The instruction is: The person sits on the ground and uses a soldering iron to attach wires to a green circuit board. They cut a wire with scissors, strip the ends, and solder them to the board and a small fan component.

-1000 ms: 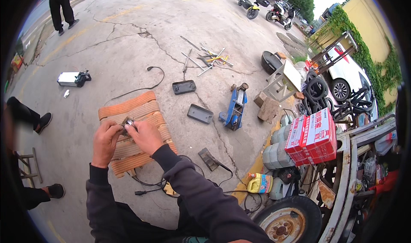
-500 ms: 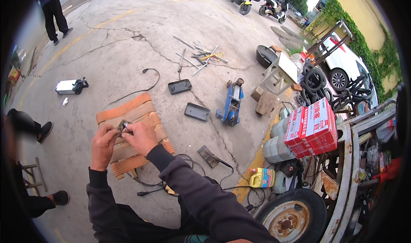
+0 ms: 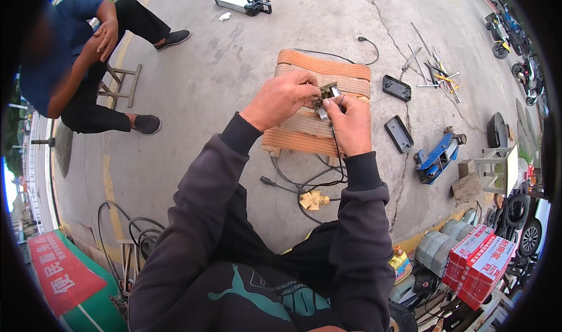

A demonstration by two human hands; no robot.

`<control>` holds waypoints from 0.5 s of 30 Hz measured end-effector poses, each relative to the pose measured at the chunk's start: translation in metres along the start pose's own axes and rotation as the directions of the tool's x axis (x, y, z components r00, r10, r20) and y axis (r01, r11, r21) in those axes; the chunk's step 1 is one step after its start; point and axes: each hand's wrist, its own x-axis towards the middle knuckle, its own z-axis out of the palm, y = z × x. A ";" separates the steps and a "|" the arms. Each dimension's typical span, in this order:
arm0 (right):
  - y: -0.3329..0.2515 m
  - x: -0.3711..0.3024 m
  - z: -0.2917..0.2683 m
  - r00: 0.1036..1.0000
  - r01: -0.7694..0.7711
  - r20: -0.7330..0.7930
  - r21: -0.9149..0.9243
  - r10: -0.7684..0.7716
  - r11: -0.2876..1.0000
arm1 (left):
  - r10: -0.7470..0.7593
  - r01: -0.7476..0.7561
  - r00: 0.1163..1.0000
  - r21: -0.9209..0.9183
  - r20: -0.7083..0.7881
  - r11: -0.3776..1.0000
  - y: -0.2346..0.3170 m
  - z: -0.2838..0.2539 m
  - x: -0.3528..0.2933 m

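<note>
View swung left, metal part [image 3: 329, 90] between fingers [image 3: 305, 90]

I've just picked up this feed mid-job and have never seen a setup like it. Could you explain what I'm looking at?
There is no machine here, only a left hand and a right hand, both bare. You look down through a wide camera worn on that worker's head, so the picture's left is the worker's left, and straight edges bend near the rim. The fingers of both hands hold a small metal part over a low stool with orange straps; its finer details are hard to make out. On the ground to the right are two black trays, some hand tools and a blue jack. At the left, another person is sitting.
</note>
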 end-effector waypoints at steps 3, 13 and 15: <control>-0.007 -0.002 -0.004 1.000 0.008 -0.002 0.002 -0.008 1.000 | 0.010 -0.010 1.000 -0.003 0.004 1.000 0.001 0.000 -0.001; -0.012 0.001 -0.014 0.984 -0.043 -0.174 -0.057 0.033 0.997 | -0.022 0.018 0.995 -0.039 -0.093 0.999 -0.005 0.014 0.004; -0.012 0.003 -0.013 0.974 -0.054 -0.224 -0.108 0.029 0.993 | -0.074 0.067 0.992 -0.063 -0.106 0.996 -0.005 0.016 0.006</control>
